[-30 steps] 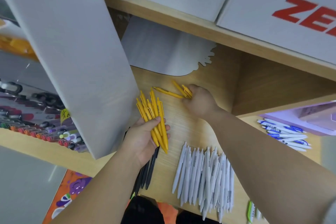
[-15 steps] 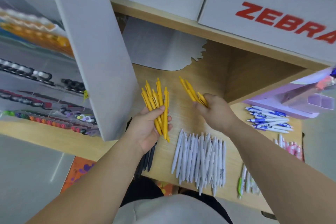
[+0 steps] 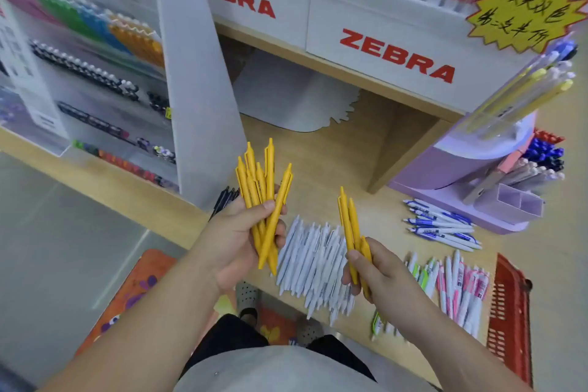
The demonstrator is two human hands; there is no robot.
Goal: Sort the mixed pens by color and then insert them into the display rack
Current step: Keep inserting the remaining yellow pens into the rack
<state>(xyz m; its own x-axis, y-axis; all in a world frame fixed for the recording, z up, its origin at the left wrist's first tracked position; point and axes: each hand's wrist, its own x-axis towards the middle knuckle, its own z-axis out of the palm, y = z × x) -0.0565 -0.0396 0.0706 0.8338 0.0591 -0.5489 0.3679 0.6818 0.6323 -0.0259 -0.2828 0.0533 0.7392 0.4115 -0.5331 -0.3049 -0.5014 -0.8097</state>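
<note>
Left grip is clasping the yellow bundle near centre | right grip is pinching spare yellow pens at the bundle's 4 o'clock, both over the counter | risk: splayed bundle slipping while merging, yellow ones dropping among the white pens at 6 o'clock, undoing the sorting.
</note>
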